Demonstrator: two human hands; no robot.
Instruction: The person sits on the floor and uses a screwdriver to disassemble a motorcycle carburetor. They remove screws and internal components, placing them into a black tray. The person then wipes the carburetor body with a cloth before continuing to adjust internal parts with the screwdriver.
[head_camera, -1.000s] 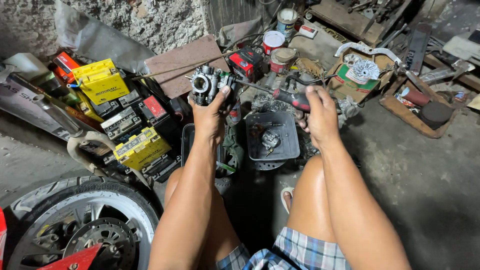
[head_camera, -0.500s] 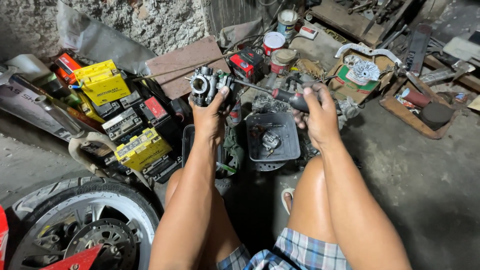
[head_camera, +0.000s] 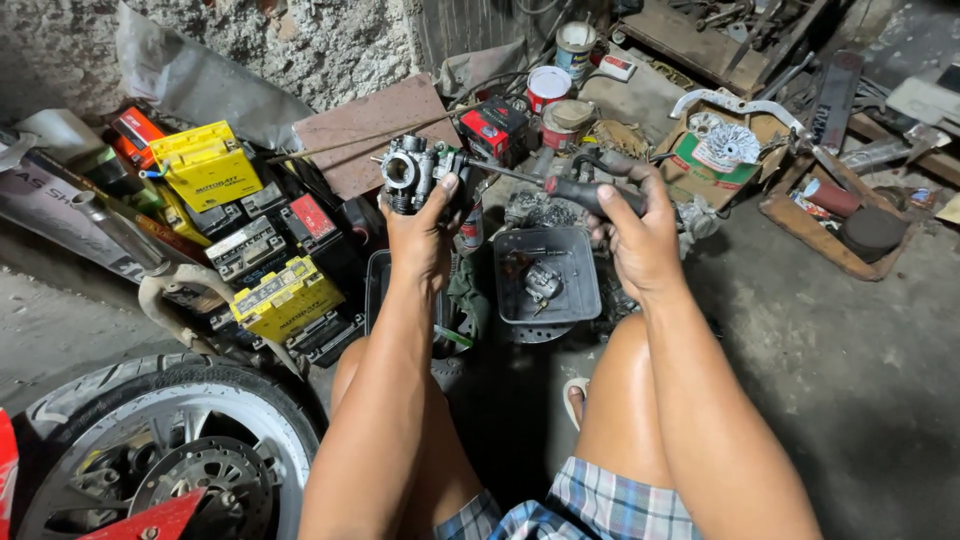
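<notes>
Right now my left hand (head_camera: 420, 235) is closed around a carburetor (head_camera: 412, 172), thumb pressed on its side, its round bore facing up toward me. My right hand (head_camera: 640, 240) is wrapped tight on the dark handle of a screwdriver (head_camera: 572, 192), whose thin shaft runs toward nine o'clock and meets the carburetor body. Both sit at about twelve o'clock from my knees, held up over the floor. Just below them, between my forearms, lies a grey plastic tray (head_camera: 580, 290) with a small metal part in it. At ten o'clock from the carburetor is a heap of batteries, a yellow battery (head_camera: 205, 165) on top and another yellow one (head_camera: 285, 297) lower down. A motorcycle wheel (head_camera: 160, 440) with its brake disc fills the seven o'clock corner. At one o'clock stand paint cans (head_camera: 548, 88), and at two o'clock a cardboard box (head_camera: 700, 165) holding a finned metal part.
</notes>
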